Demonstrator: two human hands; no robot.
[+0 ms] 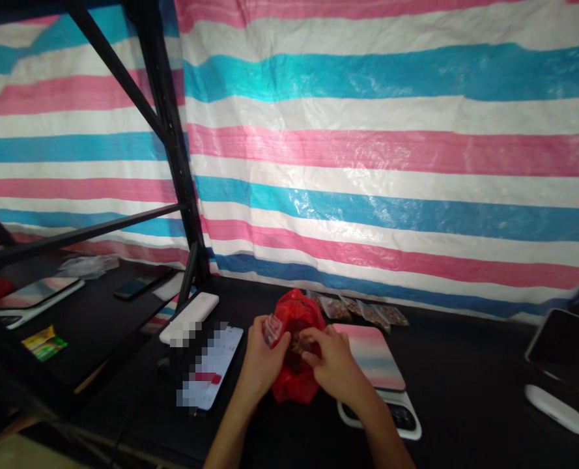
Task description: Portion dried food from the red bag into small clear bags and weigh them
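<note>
Red bag [299, 385], at six o'clock in view, is best kept wide-mouthed: left hand [262, 355] pinches a clear packet [272, 329], right hand [332, 361] touches dried bits [296, 345], grip unclear.

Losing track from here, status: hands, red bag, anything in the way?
Left hand holding clear plastic; right hand at brown contents. Red bag open between them. Scale alongside, partly hidden by right forearm.
</note>
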